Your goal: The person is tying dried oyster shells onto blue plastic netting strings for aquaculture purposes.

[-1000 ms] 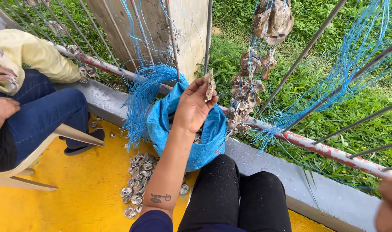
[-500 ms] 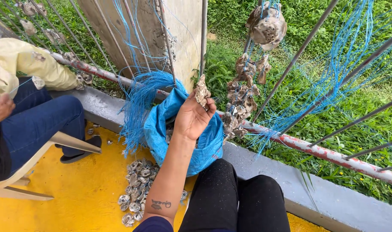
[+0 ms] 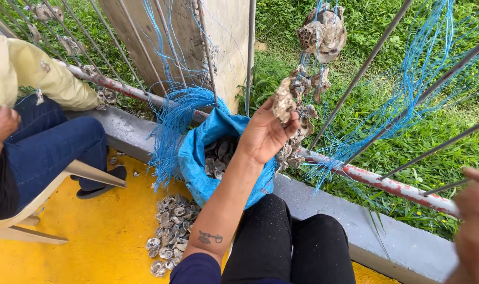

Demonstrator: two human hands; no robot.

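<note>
Holding oyster shell [image 3: 284, 101] upright, left hand [image 3: 264, 138]

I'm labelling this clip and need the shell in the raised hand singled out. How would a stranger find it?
Start at the blue sack against the rusty rail. Above it, the left hand is raised, pinching one shell in its fingertips. Unlike the shells strung on blue twine beside it, this one hangs from nothing.

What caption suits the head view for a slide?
Left hand holds an oyster shell beside a hanging shell string, above a blue sack of shells.
</note>
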